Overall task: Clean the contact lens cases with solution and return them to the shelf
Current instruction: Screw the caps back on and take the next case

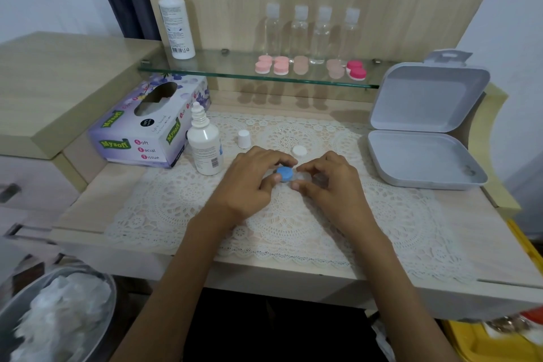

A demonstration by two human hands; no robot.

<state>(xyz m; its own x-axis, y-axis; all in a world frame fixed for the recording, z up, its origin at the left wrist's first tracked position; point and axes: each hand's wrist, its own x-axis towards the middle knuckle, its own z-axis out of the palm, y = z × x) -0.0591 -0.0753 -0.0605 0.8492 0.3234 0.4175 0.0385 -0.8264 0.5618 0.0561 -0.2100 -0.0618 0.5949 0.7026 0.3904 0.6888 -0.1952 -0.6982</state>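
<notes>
A clear contact lens case lies on the lace mat between my hands. My left hand pinches its blue cap with thumb and fingers. My right hand grips the case's open right well. A white cap lies just behind the hands. A small solution bottle stands uncapped to the left, its white cap beside it. Several pink cases and a magenta case sit on the glass shelf.
A tall solution bottle and several clear bottles stand on the shelf. A tissue box lies at the left, an open white box at the right, a metal bowl with used tissues lower left.
</notes>
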